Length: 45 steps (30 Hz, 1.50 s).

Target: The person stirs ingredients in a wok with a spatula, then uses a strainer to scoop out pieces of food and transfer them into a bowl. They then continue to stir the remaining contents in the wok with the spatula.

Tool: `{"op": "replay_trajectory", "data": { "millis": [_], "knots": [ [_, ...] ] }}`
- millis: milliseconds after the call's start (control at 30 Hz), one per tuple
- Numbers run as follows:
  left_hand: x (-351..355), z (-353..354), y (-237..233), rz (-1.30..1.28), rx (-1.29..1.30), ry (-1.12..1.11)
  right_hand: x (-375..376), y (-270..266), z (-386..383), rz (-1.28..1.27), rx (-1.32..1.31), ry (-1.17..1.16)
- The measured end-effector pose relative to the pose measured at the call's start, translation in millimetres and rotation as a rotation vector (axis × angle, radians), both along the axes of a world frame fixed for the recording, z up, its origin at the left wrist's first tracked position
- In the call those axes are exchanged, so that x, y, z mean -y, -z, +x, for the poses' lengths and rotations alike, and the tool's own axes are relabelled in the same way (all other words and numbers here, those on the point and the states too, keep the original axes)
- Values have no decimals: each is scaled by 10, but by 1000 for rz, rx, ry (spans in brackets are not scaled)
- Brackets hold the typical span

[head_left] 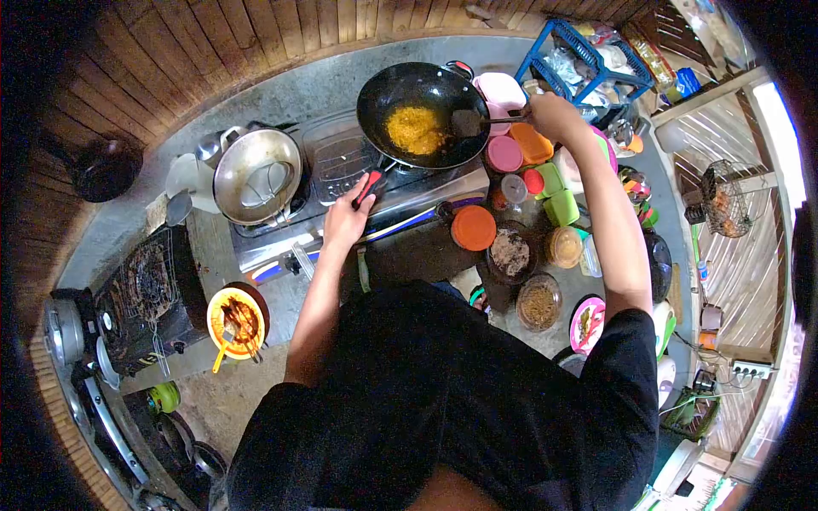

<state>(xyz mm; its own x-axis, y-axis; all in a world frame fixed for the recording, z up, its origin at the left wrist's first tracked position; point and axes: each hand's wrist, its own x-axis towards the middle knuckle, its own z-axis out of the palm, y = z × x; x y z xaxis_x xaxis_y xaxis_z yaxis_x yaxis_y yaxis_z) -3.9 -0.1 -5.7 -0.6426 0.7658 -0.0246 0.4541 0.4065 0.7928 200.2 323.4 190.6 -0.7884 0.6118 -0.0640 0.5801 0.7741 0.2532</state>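
Observation:
A black wok (383, 94) sits on the right burner of the stove (409, 200), with a yellow-orange minced mixture (415, 129) in its bottom. My left hand (348, 220) is closed on the wok's red and black handle (369, 183). At the wok's right side, my right hand (552, 117) grips the handle of a dark spatula (467, 123), whose blade rests inside the wok, just right of the mixture. A metal pan (234, 183) with a wire or tong-like utensil in it stands on the left burner.
Colourful lidded containers (534, 143), an orange lid (474, 227) and bowls of food (538, 302) crowd the right. A blue rack (579, 43) stands at the back right. To the left are a charcoal grill (149, 281) and an orange-rimmed bowl of red-brown sauce (236, 320).

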Motion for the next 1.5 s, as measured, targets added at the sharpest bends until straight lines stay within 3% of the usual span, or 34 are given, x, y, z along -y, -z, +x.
{"op": "replay_trajectory", "data": {
  "millis": [133, 333, 433, 467, 600, 833, 900, 967, 1033, 1067, 1300, 1400, 1500],
  "knots": [
    [9, -10, -2, 2, 9, -1, -205, 76, -73, -102, 89, -61],
    [2, -12, -5, -10, 14, -2, -164, 313, -112, -584, 25, -208],
    [0, -13, 4, -29, -7, 4, 6, 472, -224, -406, 166, -364],
    [6, -8, -10, -24, 0, 2, 108, 494, -239, -460, -21, -359],
    [7, -1, -28, -18, -1, -6, 172, 818, -335, -426, -127, -282],
    [5, -9, -38, -24, 30, -8, -74, 655, -334, -515, -153, -250],
    [12, -4, -73, -33, 35, -7, -116, 431, -193, -676, -254, -164],
    [3, -25, 8, -9, 22, -2, -283, 405, -157, -596, -252, -276],
    [5, -21, 21, 13, 10, 1, -70, -54, -155, -508, -13, -44],
    [9, -8, -23, 10, 7, -4, 49, -167, -128, -410, -53, -35],
    [2, 11, -107, -63, 53, -20, -53, -91, -113, -145, 90, -119],
    [11, 26, -183, -68, 56, -10, -156, 200, -126, -99, 26, -225],
    [11, 21, -133, -21, 34, -4, 58, 255, -283, -75, 148, -82]
  ]
}}
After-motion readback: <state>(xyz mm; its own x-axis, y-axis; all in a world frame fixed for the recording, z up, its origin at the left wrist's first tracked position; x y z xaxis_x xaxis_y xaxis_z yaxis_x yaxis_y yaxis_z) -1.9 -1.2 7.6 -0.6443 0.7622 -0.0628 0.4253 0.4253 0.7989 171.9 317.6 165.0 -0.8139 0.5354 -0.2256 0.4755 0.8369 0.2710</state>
